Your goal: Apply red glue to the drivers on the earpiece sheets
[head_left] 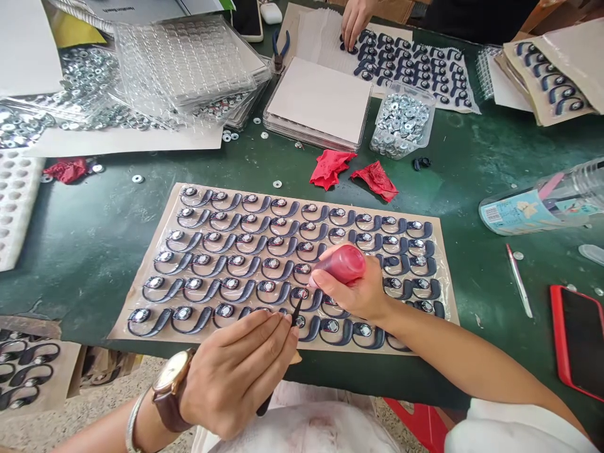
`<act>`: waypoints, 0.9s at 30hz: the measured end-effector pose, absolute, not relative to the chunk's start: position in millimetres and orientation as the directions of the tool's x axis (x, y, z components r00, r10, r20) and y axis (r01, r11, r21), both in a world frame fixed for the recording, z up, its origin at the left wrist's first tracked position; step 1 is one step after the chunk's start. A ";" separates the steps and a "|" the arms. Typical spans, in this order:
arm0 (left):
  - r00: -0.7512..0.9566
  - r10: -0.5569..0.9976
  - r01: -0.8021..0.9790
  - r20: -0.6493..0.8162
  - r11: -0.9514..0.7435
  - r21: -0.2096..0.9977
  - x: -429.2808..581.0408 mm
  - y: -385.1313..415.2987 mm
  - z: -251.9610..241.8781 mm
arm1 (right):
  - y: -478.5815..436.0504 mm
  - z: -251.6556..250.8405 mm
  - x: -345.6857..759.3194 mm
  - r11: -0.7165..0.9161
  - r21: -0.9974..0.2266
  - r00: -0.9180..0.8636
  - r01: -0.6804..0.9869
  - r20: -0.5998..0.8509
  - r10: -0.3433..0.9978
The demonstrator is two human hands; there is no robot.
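Note:
A brown sheet [141, 302] lies on the green table, covered with rows of dark ear-hook parts [221, 259] that carry round metal discs. My right hand [361, 292] is closed around a small red squeeze bottle [340, 264], its nozzle pointing left and down at a part in the lower rows. My left hand [236, 371], with a brown-strapped watch on the wrist, pinches a thin black pointed tool [297, 313] whose tip rests near the same part.
Another person's hand [355, 22] works on a second sheet of parts [425, 72] at the far side. A clear tub of washers [403, 123], plastic trays [184, 63], red cloth scraps [352, 173], a lying bottle [542, 204], tweezers [519, 280] and a red phone [578, 340] surround the sheet.

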State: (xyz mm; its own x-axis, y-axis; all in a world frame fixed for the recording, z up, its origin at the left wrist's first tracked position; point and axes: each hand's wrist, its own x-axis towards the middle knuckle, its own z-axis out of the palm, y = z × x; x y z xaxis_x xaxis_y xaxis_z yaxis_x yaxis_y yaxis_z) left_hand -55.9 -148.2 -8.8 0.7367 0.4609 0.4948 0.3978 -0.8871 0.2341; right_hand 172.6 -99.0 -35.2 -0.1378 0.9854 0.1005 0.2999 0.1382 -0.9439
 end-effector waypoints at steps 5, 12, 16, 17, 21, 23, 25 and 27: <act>0.747 0.456 0.395 0.484 -0.890 0.229 -55.5 -145.9 -4.3 | -99.2 -36.8 173.4 0.133 -0.936 -0.127 0.327 0.096 0.987; 0.729 0.480 0.407 0.487 -0.877 0.255 -55.9 -148.9 -7.3 | -98.9 -34.2 170.7 0.176 -0.932 -0.129 0.318 0.141 0.982; 0.728 0.485 0.412 0.484 -0.874 0.257 -56.4 -148.9 -8.1 | -98.1 -34.2 169.7 0.179 -0.932 -0.140 0.316 0.141 0.980; 0.728 0.487 0.412 0.484 -0.873 0.260 -56.5 -148.9 -8.4 | -98.1 -34.2 169.6 0.179 -0.932 -0.141 0.315 0.141 0.980; 0.727 0.493 0.410 0.477 -0.870 0.274 -56.8 -149.5 -9.1 | -98.7 -32.8 171.4 0.162 -0.926 -0.137 0.342 0.122 0.983; 0.728 0.493 0.407 0.477 -0.870 0.278 -56.8 -149.1 -8.6 | -99.0 -31.1 173.3 0.144 -0.914 -0.137 0.380 0.098 0.986; 0.722 0.501 0.412 0.477 -0.865 0.285 -56.3 -146.9 -6.7 | -99.1 -29.5 175.1 0.125 -0.907 -0.139 0.401 0.075 0.988; 0.711 0.516 0.415 0.477 -0.856 0.307 -55.4 -143.2 -3.9 | -99.3 -28.6 176.2 0.106 -0.913 -0.136 0.394 0.056 0.989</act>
